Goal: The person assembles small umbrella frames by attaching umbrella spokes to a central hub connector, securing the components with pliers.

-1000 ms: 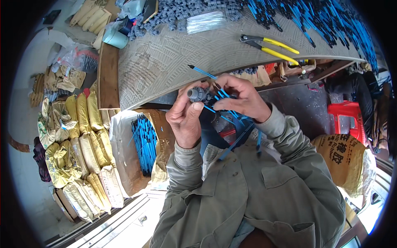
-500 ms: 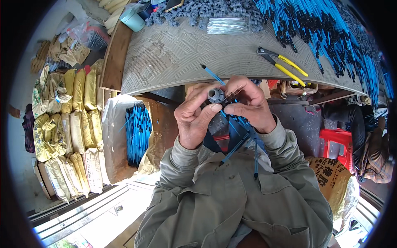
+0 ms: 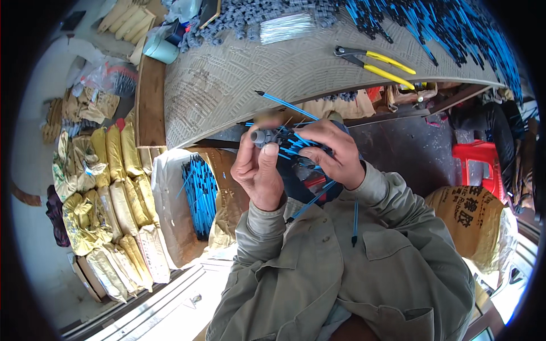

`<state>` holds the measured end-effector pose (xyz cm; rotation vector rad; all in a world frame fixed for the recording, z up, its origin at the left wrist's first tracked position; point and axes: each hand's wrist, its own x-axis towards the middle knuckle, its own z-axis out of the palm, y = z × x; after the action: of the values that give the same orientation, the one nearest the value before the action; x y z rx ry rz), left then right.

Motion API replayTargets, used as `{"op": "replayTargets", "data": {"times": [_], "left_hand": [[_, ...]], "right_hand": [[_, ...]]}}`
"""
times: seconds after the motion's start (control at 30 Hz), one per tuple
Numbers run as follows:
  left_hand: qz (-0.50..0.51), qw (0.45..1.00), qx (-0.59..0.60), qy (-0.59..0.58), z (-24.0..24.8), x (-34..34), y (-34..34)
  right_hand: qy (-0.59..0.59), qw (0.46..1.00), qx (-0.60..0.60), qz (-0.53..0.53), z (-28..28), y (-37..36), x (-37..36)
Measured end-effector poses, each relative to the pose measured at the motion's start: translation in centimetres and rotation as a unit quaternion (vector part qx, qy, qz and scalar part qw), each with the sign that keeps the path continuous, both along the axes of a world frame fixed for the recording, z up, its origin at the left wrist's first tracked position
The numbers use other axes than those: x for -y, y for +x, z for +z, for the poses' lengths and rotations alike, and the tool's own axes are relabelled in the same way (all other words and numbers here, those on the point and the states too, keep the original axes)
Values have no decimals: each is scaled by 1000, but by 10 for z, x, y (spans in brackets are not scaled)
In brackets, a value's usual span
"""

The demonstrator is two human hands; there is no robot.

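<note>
My left hand (image 3: 263,170) pinches a grey plastic fitting (image 3: 261,137) with a round opening, thumb below and fingers above. Blue rods with black tips (image 3: 293,144) spread out from beside the fitting toward my other hand. My right hand (image 3: 335,149) is closed at their right side, thumb and fingers around part of the bundle; exactly what its fingertips pinch is hidden. One longer blue rod (image 3: 287,106) sticks out above both hands toward the table edge. Other rods hang below, in front of my shirt.
Yellow-handled pliers (image 3: 375,65) lie on the patterned table (image 3: 227,85), behind them a bundle of silvery wires (image 3: 287,28) and heaped grey fittings (image 3: 244,23). Many blue rods (image 3: 432,28) pile up at the far right. An open sack of rods (image 3: 170,210) stands left, a red stool (image 3: 478,156) right.
The view has shifted. The fitting has turned so its opening points left, and the blue rods beside it now fan out between my hands. My right hand has drawn away from my left.
</note>
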<state>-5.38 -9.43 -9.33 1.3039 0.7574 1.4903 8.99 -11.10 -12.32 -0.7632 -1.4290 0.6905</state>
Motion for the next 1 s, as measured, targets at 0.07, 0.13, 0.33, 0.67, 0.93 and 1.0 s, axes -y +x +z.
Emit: {"op": "replayTargets", "data": {"times": [0.07,0.13,0.33,0.67,0.93,1.0], "left_hand": [[15,1000,20,1,-2,-1,0],[11,1000,23,-11,-3,-2,0],[-5,1000,11,2,-2,-6,-2],[22,996,-79,30,2,1,-1],[65,982,-140,105,-3,4,9],[76,971,-179,141,-4,2,11]], "right_hand": [[14,1000,16,-13,0,-2,1],[20,999,23,-24,0,2,-2],[6,984,-1,177,-5,22,-36],[151,954,256,-32,0,18,-12],[154,963,221,-23,0,10,-3],[73,992,97,42,2,8,-4]]}}
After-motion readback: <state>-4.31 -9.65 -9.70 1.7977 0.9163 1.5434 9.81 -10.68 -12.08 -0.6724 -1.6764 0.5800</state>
